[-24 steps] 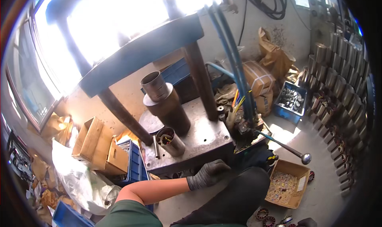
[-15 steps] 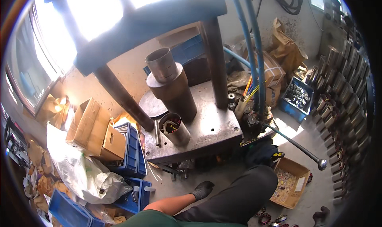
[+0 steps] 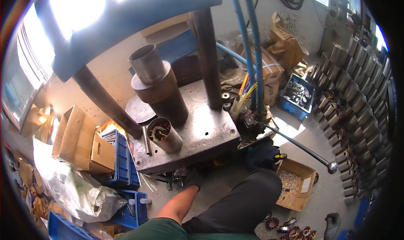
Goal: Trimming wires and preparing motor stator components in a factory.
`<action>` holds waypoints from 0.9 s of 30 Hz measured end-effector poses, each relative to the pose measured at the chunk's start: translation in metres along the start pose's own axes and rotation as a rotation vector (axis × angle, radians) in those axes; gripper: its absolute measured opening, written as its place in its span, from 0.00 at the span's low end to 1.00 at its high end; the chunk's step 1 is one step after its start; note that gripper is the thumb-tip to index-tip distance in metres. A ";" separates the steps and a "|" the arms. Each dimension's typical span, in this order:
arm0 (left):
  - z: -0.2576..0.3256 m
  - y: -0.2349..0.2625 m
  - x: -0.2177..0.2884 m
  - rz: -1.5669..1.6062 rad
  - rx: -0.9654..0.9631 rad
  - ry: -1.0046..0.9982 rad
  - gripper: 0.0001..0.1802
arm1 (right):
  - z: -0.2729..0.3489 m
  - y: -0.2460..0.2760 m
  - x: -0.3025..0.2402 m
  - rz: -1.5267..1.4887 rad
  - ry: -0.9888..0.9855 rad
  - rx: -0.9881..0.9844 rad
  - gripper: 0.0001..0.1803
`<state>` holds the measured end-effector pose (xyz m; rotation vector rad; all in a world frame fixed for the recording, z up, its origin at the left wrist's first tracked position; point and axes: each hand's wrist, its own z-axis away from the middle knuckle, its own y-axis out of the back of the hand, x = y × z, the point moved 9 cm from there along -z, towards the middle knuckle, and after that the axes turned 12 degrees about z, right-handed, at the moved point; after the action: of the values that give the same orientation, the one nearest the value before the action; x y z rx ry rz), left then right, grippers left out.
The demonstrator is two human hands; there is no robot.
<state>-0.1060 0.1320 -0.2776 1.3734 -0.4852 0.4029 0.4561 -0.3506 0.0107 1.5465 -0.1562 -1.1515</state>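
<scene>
My left hand, in a dark glove, reaches under the front edge of the steel press table, beside dark metal parts. Shadow hides its fingers. At the lower right edge, my gloved right hand is low over the floor with curled fingers; anything inside them is hidden. Wound stator rings lie to its left. On the table stands a metal sleeve with a wound core and wires inside, beside a thin rod. Behind it, a bare metal tube sits on a thick cylinder.
A long ball-ended lever juts out at right. Below it is a cardboard box of small bits. Stacked metal tubes line the right side. Blue bins, cartons and a white sack crowd the left.
My left hand has moved forward and left, under the table edge. My right hand has risen slightly into view. The whole view has shifted, with the press now farther left.
</scene>
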 end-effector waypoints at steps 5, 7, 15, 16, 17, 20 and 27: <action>-0.008 0.031 0.070 -0.043 -0.004 -0.411 0.24 | -0.007 -0.021 0.026 -0.217 0.102 0.060 0.07; -0.003 0.038 0.123 -0.007 -0.127 -0.481 0.24 | -0.009 -0.028 0.032 -0.254 0.058 0.043 0.05; 0.088 0.085 0.084 0.624 -0.241 0.088 0.15 | -0.005 -0.040 -0.051 -0.440 0.080 -0.120 0.13; 0.094 0.089 0.097 0.683 -0.264 0.185 0.15 | -0.002 -0.039 -0.053 -0.475 0.075 -0.143 0.18; 0.102 0.092 0.119 0.740 -0.276 0.288 0.14 | 0.002 -0.036 -0.062 -0.552 0.012 -0.189 0.20; 0.098 0.107 0.204 0.521 -0.335 -0.244 0.12 | 0.008 -0.016 -0.092 -0.726 0.024 -0.141 0.23; 0.116 0.099 0.412 0.298 -0.559 -0.821 0.11 | 0.011 0.013 -0.118 -0.929 -0.036 -0.027 0.28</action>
<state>0.1739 0.0297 0.0450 0.8669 -1.3759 -0.0912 0.3946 -0.2868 0.0900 1.6023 0.6177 -1.8744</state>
